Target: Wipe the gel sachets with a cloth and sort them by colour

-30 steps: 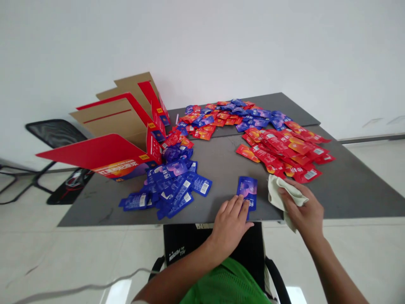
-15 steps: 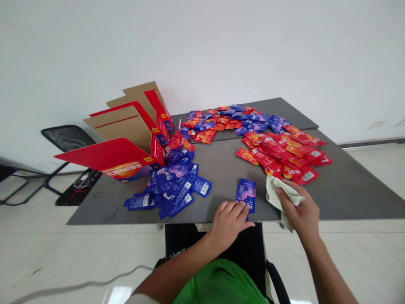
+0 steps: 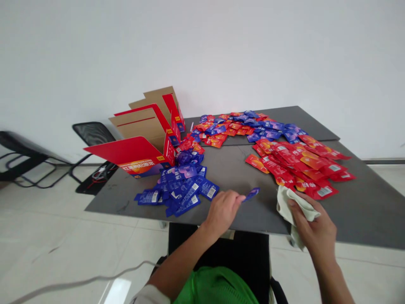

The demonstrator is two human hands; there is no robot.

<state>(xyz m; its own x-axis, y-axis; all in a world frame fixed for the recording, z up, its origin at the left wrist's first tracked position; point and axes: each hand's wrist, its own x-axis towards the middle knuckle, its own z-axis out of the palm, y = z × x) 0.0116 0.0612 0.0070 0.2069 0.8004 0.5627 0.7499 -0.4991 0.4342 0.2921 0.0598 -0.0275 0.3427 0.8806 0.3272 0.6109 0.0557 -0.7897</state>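
My left hand (image 3: 223,211) is closed on one end of a blue sachet (image 3: 252,194), which is tilted nearly edge-on above the table near its front edge. In my right hand (image 3: 316,223) is a folded pale cloth (image 3: 292,204), pinched between thumb and fingers by the front edge. Left of my left hand lies a loose pile of blue sachets (image 3: 182,183), some with barcodes facing up. Beyond my right hand a heap of red sachets (image 3: 297,162) covers the right part of the table.
Open red cardboard boxes (image 3: 144,156) stand on the left of the grey table (image 3: 228,162). Mixed red and blue sachets (image 3: 234,123) stretch along the back. Black chairs (image 3: 95,135) are at the left, and a grey cable (image 3: 95,278) crosses the floor.
My left hand has lifted the blue sachet off the table and tilted it. My right hand still grips the cloth. The whole view has turned slightly.
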